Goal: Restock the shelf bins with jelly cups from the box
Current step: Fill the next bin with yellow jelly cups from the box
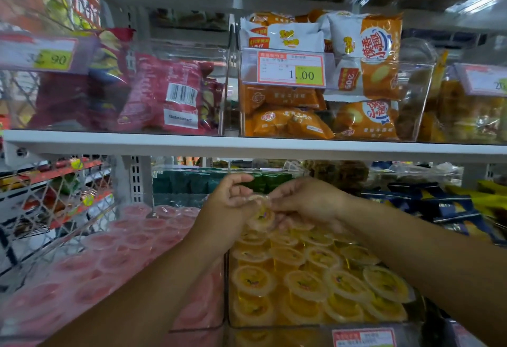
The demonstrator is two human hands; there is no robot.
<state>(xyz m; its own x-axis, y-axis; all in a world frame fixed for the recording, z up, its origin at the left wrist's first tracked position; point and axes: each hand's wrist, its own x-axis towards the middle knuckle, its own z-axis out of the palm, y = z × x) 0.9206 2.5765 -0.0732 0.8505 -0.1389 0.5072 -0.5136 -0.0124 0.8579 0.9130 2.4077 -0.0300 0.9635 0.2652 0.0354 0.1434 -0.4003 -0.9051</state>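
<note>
Both hands meet at mid-frame, under the white shelf board (247, 145).

Left hand (233, 201): fingers curled in, pinching the left edge of one yellow jelly cup (260, 217). Right hand (304, 201): fingers bent, pinching the same cup's right edge. The fingertips are blurred, so I cannot tell exactly how far each one wraps.

The held cup is just above the back rows of the clear bin (226, 286), with its foil lid turned toward me. I cannot tell whether it touches the cups beneath it.

Bin contents: stacked yellow cups (307, 283) in rows, lids up, filling it nearly to the front wall. A price label (363, 338) is fixed to that front wall, partly cut off.

Left neighbour: pink jelly cups (123, 259), touching side by side, lids up.

Shelf above: red snack bags (164, 94) on the left and orange snack packets (365, 53) on the right, in clear bins. A price tag (290, 69) reads 1.00.
</note>
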